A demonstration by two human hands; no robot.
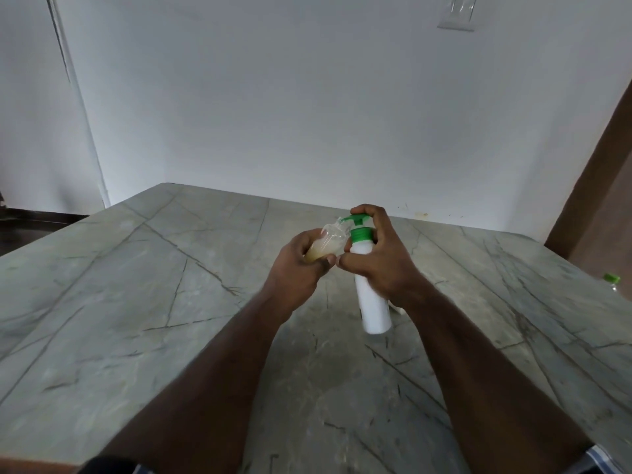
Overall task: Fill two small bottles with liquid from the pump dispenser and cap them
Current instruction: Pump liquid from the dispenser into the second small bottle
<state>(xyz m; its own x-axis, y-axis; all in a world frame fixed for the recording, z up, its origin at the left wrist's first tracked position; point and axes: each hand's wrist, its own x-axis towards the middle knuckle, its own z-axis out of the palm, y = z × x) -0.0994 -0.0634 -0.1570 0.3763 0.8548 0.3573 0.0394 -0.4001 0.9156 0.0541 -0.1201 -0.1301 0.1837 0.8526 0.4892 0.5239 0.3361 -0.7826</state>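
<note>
The right hand is curled around the upper part of the white pump dispenser, thumb low on the shoulder near the green collar and one finger hooked over the green pump head, apparently pressing it. The dispenser stands on the grey stone-patterned table, leaning slightly in the grip.

The left hand grips a small clear bottle, fingers and thumb wrapped round its lower half. The bottle is tilted, its open mouth raised to touch or sit just under the green nozzle. A pale yellowish liquid fills the lower part of it, while the upper part near the neck looks clear. No cap is on this bottle.

As a judgement of progress: the filling of one small bottle is under way and seems about halfway, going by the liquid level. Its capping is still to come. Whether this is the first or the second bottle cannot be told with certainty. At the far right edge of the table a small green cap shows above a bit of clear material, well apart from the hands; it may be the other bottle already capped, but too little of it is in view to say. No loose cap for the bottle in hand is visible anywhere on the table.
</note>
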